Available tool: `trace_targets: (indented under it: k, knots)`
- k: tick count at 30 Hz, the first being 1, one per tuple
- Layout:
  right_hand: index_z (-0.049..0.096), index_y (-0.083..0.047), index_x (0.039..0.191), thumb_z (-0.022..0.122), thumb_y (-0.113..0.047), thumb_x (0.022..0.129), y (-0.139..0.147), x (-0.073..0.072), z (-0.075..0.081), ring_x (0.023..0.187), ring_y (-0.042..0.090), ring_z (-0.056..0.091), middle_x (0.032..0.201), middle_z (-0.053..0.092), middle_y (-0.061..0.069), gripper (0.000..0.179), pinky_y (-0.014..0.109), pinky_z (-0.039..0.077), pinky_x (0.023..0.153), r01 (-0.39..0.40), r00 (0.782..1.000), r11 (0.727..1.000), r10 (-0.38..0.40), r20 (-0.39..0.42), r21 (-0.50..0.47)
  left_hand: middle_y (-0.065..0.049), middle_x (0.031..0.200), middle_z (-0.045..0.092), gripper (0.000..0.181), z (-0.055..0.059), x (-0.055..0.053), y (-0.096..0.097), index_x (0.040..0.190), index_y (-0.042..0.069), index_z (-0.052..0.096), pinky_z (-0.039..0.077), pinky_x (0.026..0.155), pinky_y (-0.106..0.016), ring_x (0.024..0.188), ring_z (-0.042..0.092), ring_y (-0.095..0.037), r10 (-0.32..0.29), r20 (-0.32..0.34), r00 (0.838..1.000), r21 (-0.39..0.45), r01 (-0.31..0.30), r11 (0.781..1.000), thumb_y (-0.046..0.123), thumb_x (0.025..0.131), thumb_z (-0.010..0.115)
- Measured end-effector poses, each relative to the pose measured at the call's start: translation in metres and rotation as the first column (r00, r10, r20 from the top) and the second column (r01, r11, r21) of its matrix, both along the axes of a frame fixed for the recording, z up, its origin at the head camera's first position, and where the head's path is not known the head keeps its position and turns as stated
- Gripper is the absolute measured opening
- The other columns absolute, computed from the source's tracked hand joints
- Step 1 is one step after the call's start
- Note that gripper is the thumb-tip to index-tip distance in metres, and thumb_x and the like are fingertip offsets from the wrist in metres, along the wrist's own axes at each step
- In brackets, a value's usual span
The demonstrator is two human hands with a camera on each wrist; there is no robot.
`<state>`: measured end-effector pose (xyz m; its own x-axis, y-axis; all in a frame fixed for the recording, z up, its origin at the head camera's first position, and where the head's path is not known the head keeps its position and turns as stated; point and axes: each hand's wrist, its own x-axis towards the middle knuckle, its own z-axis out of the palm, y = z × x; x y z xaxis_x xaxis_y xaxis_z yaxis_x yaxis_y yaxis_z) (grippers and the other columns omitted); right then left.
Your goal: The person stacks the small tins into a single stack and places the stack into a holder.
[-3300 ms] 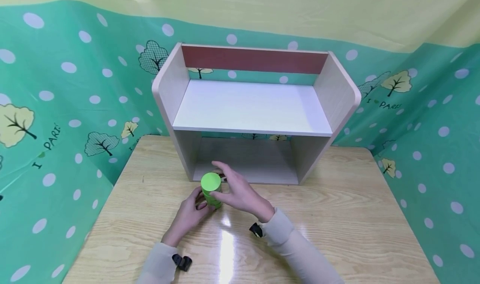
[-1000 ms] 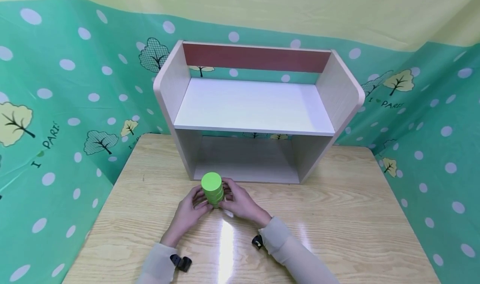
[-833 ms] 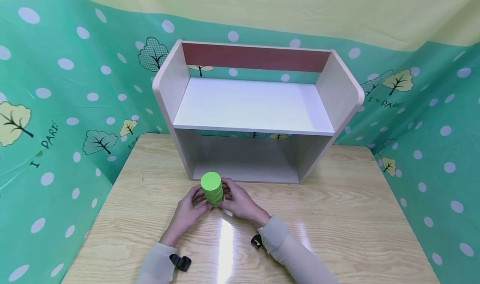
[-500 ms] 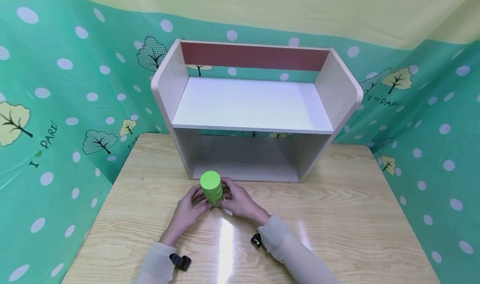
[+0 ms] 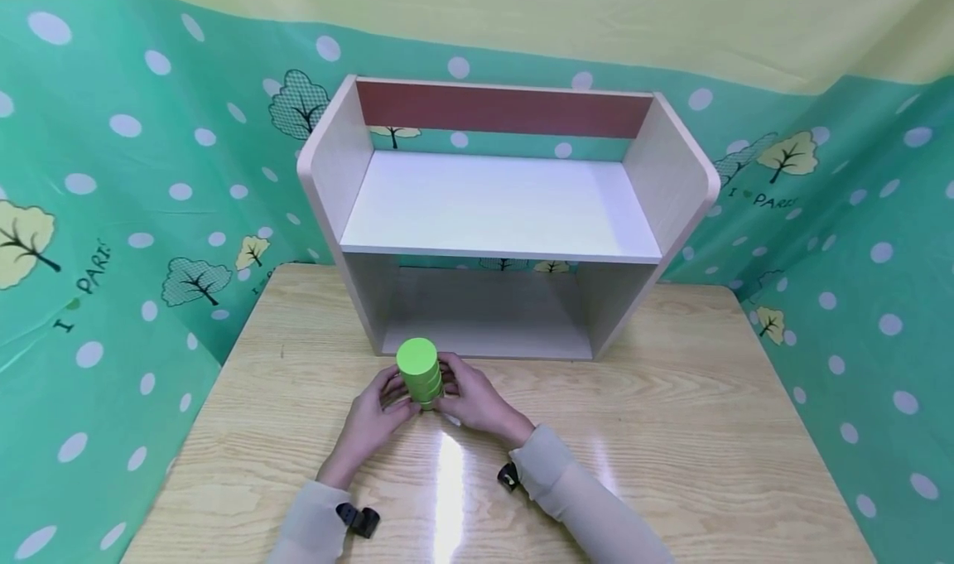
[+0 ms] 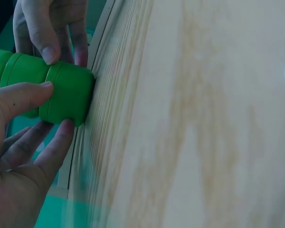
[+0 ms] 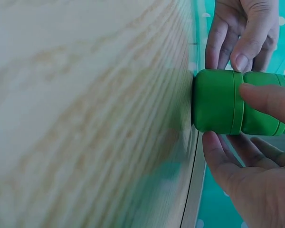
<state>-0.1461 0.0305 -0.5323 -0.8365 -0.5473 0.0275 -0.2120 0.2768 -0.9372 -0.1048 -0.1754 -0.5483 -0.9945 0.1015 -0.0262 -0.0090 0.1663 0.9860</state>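
Observation:
A stack of green round containers (image 5: pixel 419 369) stands upright on the table, just in front of the shelf's lower left corner. Both wrist views show its rounded bottom container, marked by a seam line and touching the tabletop. From the left side, my left hand (image 5: pixel 374 421) holds the lowest part of the stack between thumb and fingers. My right hand (image 5: pixel 480 400) grips the same low part from the right. In the left wrist view the left thumb (image 6: pixel 31 97) presses near the seam. The far side of the stack is hidden.
Behind the hands stands a two-tier shelf (image 5: pixel 499 208) with pale side panels and a dark red back strip. Its lower compartment opens toward me. A wood-grain table (image 5: pixel 671 431) lies under everything. Green dotted cloth (image 5: pixel 97 315) hangs around the table's back and sides.
About three seconds ago my right hand was raised beside the stack with fingers spread; it has since come down to grip the base. The left hand has barely moved. The stack stays put.

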Motion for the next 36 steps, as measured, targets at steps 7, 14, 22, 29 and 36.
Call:
trace_targets:
  k: [7,14,22,29,36]
  knots:
    - [0.039,-0.005,0.148,0.075,-0.001,0.089,-0.001,0.000,-0.003,0.117,0.019,0.060,0.135,0.057,0.011,0.070,0.023,0.052,0.098,0.004,1.000,1.000,-0.004,-0.009,0.010,-0.026,0.135,0.056,0.073,0.000,0.000,-0.001,0.146,-0.001,0.042,0.056,0.094,-0.030,0.122,0.057,-0.040,0.007,0.004,1.000,-0.007,-0.007,1.000,-0.008,0.082,0.076]
    - [0.038,-0.003,0.148,0.074,0.005,0.087,0.001,-0.001,-0.003,0.116,0.020,0.061,0.134,0.057,0.013,0.071,0.024,0.053,0.098,0.011,1.000,1.000,-0.012,0.010,0.002,-0.027,0.132,0.057,0.073,-0.002,-0.004,0.001,0.145,-0.002,0.043,0.056,0.094,-0.032,0.119,0.058,-0.041,-0.006,-0.009,1.000,-0.001,0.006,1.000,-0.008,0.081,0.077]
    - [0.038,-0.002,0.148,0.074,0.006,0.086,0.005,0.000,-0.002,0.115,0.021,0.061,0.131,0.058,0.012,0.072,0.022,0.053,0.097,0.035,0.999,0.999,-0.035,0.004,0.004,-0.028,0.132,0.057,0.072,0.002,-0.004,0.007,0.146,-0.001,0.043,0.056,0.095,-0.034,0.119,0.059,-0.041,-0.012,-0.019,1.000,-0.004,0.012,1.000,-0.007,0.082,0.076]
    - [0.038,-0.002,0.148,0.074,0.006,0.085,0.010,0.004,0.001,0.117,0.024,0.060,0.131,0.058,0.014,0.073,0.027,0.052,0.099,0.058,0.998,0.998,-0.058,-0.013,0.015,-0.028,0.134,0.056,0.072,0.008,-0.002,0.012,0.146,0.000,0.042,0.055,0.096,-0.034,0.119,0.059,-0.040,-0.022,-0.009,1.000,0.003,0.022,1.000,-0.009,0.083,0.075]
    - [0.040,-0.004,0.147,0.075,0.003,0.086,0.018,0.009,0.005,0.117,0.025,0.060,0.130,0.058,0.013,0.071,0.028,0.053,0.099,0.095,0.995,0.995,-0.095,-0.014,0.004,-0.025,0.137,0.054,0.074,0.003,-0.004,0.016,0.148,0.004,0.042,0.055,0.095,-0.030,0.118,0.060,-0.038,-0.060,-0.016,0.998,0.007,0.061,0.998,-0.003,0.083,0.078]
